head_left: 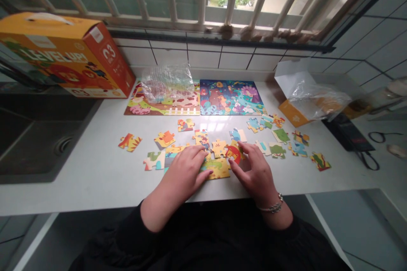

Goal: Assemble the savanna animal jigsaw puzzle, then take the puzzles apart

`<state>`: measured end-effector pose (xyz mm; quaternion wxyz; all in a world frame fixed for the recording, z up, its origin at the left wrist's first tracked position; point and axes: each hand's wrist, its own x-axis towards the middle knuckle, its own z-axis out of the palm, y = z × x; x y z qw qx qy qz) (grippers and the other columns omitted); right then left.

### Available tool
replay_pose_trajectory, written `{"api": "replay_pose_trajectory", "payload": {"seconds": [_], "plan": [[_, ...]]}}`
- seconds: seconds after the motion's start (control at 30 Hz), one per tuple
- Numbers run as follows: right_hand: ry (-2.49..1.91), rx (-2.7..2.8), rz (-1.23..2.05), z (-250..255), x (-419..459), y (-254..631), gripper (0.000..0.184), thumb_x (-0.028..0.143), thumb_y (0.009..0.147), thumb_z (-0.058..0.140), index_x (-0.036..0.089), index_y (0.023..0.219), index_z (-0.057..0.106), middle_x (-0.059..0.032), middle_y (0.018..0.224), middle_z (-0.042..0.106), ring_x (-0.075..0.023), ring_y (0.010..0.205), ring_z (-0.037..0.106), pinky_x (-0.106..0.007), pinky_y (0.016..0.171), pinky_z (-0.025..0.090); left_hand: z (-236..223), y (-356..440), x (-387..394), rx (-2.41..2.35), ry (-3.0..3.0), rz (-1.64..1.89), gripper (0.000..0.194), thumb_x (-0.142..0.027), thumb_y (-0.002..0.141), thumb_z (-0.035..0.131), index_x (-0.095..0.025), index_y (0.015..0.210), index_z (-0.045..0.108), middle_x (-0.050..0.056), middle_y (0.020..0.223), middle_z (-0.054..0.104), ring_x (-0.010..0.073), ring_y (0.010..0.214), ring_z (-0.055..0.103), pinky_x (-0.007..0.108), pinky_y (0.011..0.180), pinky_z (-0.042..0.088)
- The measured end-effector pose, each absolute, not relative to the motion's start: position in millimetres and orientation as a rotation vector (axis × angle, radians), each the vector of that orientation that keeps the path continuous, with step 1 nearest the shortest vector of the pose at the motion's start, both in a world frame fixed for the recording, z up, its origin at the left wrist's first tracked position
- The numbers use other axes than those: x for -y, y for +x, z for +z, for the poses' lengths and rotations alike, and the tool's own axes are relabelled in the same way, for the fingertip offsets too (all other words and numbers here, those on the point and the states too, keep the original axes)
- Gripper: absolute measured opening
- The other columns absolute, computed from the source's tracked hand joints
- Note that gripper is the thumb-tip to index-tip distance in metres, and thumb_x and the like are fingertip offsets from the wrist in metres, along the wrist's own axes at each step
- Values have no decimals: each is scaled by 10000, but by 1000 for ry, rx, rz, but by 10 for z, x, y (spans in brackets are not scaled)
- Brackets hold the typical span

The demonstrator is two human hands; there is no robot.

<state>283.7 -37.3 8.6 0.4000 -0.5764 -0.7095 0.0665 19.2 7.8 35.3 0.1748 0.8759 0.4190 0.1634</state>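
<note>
My left hand (184, 173) lies flat, fingers stretched, on a small cluster of joined jigsaw pieces (219, 168) near the counter's front edge. My right hand (254, 168), a bracelet on its wrist, rests beside it with fingertips pressing a red and yellow piece (233, 151) against the cluster. Several loose pieces lie scattered around, one orange piece (129, 141) far left and one (320, 161) far right. Two finished puzzle boards, a farm scene (152, 108) and a blue scene (230, 97), lie side by side at the back.
An orange puzzle box (63, 55) stands at the back left above a dark sink (41, 139). Crumpled clear plastic (167, 80) sits on the farm board. An open small box with a plastic bag (313, 97) lies back right, near a black device (346, 133).
</note>
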Motion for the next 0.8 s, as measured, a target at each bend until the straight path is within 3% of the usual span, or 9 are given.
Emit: {"api": "replay_pose_trajectory", "payload": {"seconds": [0.13,0.3,0.57,0.8], "plan": [[-1464,1820,239,73,280,2766,527,374,1048,747,243,1537,601,-166,1378,731,-358,1290,703,-592,1125,621,220,243,54,-1149,2560,460,508,-382,1033,775,-205,1497,665,186,1613,654,416,1488,600,635,1244,489],[-1451,1859,324,73,245,2712,509,374,1058,725,255,1539,608,-162,1353,731,-353,1268,719,-584,1105,638,143,256,110,-1163,2594,509,512,-387,1065,721,-188,1532,659,190,1618,657,411,1475,609,637,1256,468],[-1407,1905,388,81,278,2744,530,386,1060,725,264,1558,589,-157,1415,717,-347,1326,699,-583,1147,614,143,256,115,-1155,2563,542,482,-377,1055,737,-195,1496,670,181,1625,648,413,1450,620,635,1246,476],[-1394,1921,419,101,279,2740,517,389,1066,721,261,1550,591,-157,1405,719,-346,1322,700,-586,1141,617,157,254,120,-1130,2547,580,358,-376,1059,732,-226,1383,713,162,1499,719,384,1371,660,617,1221,505]]}}
